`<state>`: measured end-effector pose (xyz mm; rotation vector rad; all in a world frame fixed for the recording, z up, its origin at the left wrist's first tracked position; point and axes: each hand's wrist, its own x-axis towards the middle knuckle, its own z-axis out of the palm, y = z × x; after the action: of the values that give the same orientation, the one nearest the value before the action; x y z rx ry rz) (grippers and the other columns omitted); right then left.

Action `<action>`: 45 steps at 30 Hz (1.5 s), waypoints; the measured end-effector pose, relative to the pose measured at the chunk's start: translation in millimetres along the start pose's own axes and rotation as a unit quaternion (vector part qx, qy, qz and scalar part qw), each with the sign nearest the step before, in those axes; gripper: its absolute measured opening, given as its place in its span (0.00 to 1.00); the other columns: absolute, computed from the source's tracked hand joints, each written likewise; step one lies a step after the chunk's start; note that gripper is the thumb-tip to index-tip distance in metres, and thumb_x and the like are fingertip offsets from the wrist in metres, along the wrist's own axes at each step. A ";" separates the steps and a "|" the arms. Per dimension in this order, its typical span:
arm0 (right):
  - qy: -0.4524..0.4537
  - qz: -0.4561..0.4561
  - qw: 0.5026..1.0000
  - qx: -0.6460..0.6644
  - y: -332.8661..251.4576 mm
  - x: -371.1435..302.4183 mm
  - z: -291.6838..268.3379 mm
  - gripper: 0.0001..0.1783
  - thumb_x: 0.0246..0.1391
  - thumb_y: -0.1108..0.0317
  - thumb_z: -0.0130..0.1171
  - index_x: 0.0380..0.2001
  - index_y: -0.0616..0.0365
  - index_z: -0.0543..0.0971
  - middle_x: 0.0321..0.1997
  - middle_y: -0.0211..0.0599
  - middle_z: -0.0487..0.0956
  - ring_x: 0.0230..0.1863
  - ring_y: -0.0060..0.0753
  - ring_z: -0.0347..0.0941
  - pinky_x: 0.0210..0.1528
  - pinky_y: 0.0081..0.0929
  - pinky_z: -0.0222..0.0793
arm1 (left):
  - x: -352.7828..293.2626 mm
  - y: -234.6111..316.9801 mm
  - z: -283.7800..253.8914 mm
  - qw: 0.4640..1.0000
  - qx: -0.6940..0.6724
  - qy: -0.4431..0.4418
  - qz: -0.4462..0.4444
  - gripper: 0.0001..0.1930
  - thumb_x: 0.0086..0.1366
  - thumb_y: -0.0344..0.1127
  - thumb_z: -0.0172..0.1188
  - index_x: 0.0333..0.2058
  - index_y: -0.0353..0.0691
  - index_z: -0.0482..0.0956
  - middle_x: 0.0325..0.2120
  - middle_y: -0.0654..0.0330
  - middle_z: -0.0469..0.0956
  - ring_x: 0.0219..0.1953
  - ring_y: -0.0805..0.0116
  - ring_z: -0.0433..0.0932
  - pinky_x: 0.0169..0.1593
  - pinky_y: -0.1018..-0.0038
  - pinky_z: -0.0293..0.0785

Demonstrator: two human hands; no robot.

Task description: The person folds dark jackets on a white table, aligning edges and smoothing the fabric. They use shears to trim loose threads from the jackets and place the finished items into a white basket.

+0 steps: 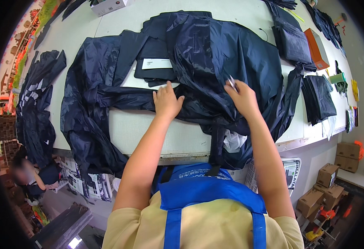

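Observation:
A large dark navy garment [236, 54] of shiny thin fabric is spread over the white table in front of me. My left hand [167, 101] rests on one of its narrow strips, palm down with the fingers spread. Closed round a small pair of silver snips [232, 83], my right hand [243, 98] lies against the garment's middle, the blades pointing away from me. Just beyond my left hand is a folded dark garment [155, 75] with a white label card [156, 63] on top. White mesh lining [234, 141] shows near the table's front edge.
More dark garments [40, 103] hang over the table's left side. Folded dark pieces [319, 97] and an orange box [316, 49] stand at the right. A white box [108, 6] sits at the far edge. Cardboard boxes [313, 201] are stacked on the right floor; a person [38, 176] is at the lower left.

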<state>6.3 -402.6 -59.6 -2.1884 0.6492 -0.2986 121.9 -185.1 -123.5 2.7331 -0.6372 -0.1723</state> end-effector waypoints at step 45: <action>-0.001 0.152 0.969 0.193 -3.6 -27.3 -0.5 0.05 0.51 0.75 0.59 0.29 0.59 0.72 0.17 0.27 0.67 0.17 0.17 0.65 0.20 0.17 0.60 | -95.1 -13.8 -17.0 0.684 -0.726 0.009 -0.071 0.19 0.64 0.24 0.58 0.54 0.33 0.70 0.49 0.59 0.75 0.48 0.72 0.74 0.55 0.75 0.67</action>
<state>-15.5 -386.2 -56.4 -1.6922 0.8373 -0.2382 45.9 -125.8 -108.2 1.1842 -0.0838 -0.4420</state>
